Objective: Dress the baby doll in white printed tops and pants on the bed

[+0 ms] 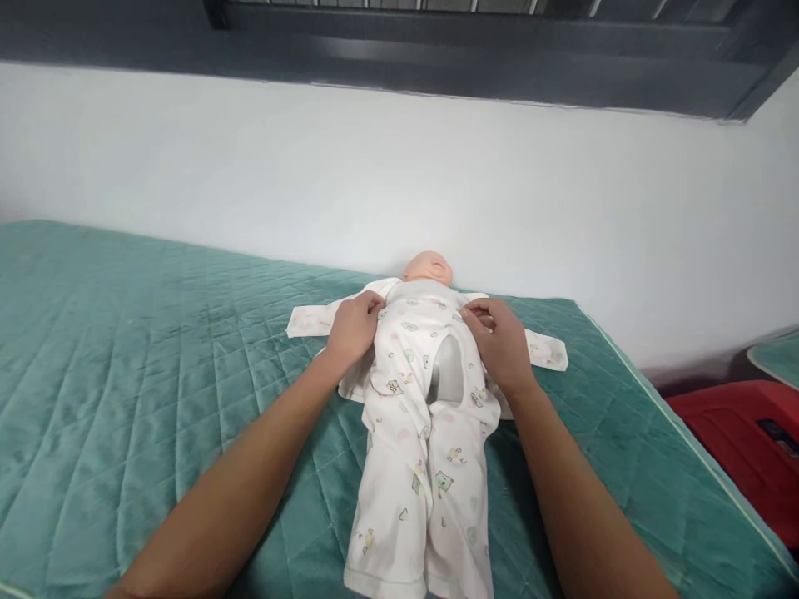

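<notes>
A baby doll (428, 268) lies on its back on a green quilted bed (125, 349), head toward the wall. It wears a white printed romper (415, 466) whose front is partly open at the belly. My left hand (353, 329) pinches the romper's fabric at the doll's left-side shoulder, fingers closed. My right hand (499, 341) grips the opposite edge of the romper near the chest, fingers curled on the cloth. Both sleeves lie spread out flat to the sides.
A white wall (399, 183) runs behind the bed, under a dark window frame (474, 50). A red object (742, 449) sits beside the bed at the right, past the bed's right edge.
</notes>
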